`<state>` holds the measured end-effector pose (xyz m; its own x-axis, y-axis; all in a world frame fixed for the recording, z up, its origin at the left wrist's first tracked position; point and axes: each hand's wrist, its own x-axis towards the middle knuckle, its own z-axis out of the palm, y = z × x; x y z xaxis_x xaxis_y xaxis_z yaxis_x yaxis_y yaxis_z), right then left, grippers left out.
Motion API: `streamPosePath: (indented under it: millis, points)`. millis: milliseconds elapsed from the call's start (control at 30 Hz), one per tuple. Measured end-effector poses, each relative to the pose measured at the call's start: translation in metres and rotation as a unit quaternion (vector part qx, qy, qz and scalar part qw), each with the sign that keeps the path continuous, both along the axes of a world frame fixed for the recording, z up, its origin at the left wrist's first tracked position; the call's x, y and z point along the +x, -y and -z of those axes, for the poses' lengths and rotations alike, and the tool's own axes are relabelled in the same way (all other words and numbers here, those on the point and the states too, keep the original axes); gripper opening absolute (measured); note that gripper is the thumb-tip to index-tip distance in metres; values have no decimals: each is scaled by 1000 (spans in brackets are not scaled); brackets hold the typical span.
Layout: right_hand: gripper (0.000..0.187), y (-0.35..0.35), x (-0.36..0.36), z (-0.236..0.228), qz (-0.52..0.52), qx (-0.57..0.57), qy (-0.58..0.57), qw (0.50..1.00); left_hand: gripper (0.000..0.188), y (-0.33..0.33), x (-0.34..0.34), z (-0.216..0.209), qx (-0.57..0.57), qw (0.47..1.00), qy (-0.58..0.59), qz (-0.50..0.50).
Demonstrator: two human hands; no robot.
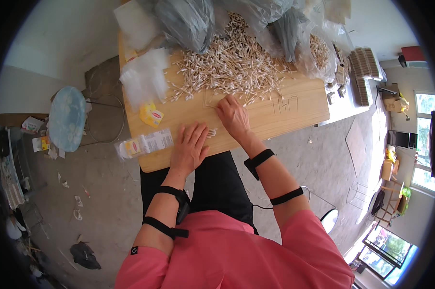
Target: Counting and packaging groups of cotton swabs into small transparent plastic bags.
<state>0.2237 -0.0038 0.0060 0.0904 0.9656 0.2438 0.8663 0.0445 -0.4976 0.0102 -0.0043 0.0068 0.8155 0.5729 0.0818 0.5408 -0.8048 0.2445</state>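
A large loose heap of cotton swabs (227,67) with wooden sticks and white tips covers the far part of the wooden table (294,98). My right hand (234,118) is at the heap's near edge, its fingers pinched together. A cotton swab (211,106) lies against those fingertips; what else is between them is hidden. To its left, my left hand (189,147) lies palm down with fingers stretched out. White tips of a small row of cotton swabs (211,132) stick out beside its fingers. Left of this hand lies a clear printed packet (147,143).
A yellow label (151,114) and a stack of thin clear bags (143,77) lie on the table's left side. Grey plastic bags (186,21) stand behind the heap. A stool with a pale blue seat (67,119) is at the left. Bundled packs (364,62) sit at the far right.
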Motion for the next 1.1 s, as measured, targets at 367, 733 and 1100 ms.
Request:
streamPosePath:
  millis: [367,733,1100]
  points:
    - [14,-6,-35,5,117,-49,-93,988,61,2,2,2,-25,998,57,1]
    - [16,-3,-20,2,177,-55,-45,982,60,0,1,3,-19,999,49,-2]
    - [7,16,-24,-4,17,-34,-104,994,61,1,1,7,2,999,33,2]
